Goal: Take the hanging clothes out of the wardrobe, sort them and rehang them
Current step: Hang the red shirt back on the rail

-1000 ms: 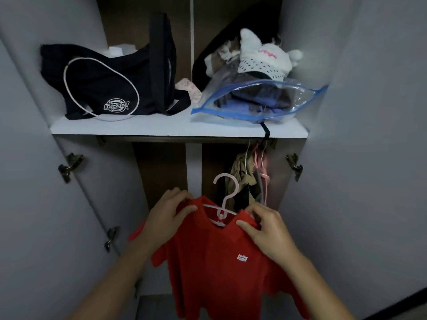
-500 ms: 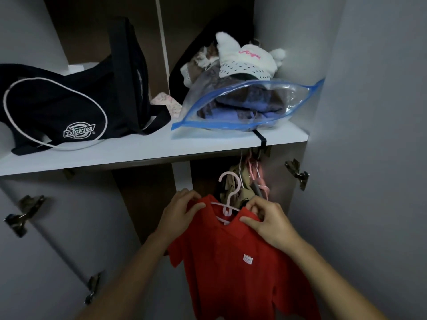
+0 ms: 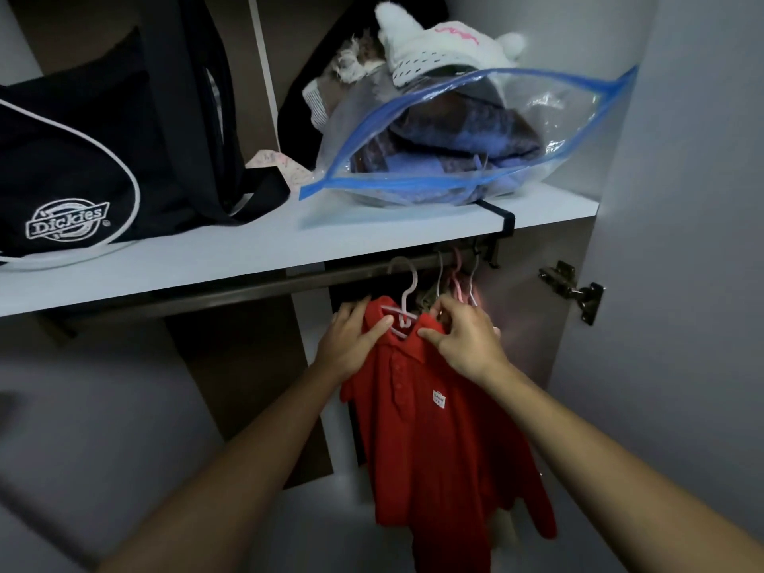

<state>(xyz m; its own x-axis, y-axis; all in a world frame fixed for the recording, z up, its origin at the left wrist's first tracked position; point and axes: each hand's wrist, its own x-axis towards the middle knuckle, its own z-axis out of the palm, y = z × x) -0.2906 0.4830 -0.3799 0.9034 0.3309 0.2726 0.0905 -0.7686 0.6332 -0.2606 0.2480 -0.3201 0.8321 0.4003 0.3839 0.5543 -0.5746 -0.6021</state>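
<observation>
Change: you've raised the shirt [image 3: 434, 407]; its hanger [image 3: 407, 291] hook now reaches the rail [image 3: 248, 289].
Hands: your left hand [image 3: 351, 341] and right hand [image 3: 465, 339] each grip a shoulder.
Meaning: rehanging is nearly done.

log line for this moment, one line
step: rehang | left hand: grips red polo shirt | right hand: grips collar | hanger: hook at rail

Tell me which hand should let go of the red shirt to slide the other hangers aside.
Probably the right hand. It grips the red polo shirt at the collar right beside the hangers bunched on the rail, while the left hand holds the far shoulder and can carry the shirt.
</observation>
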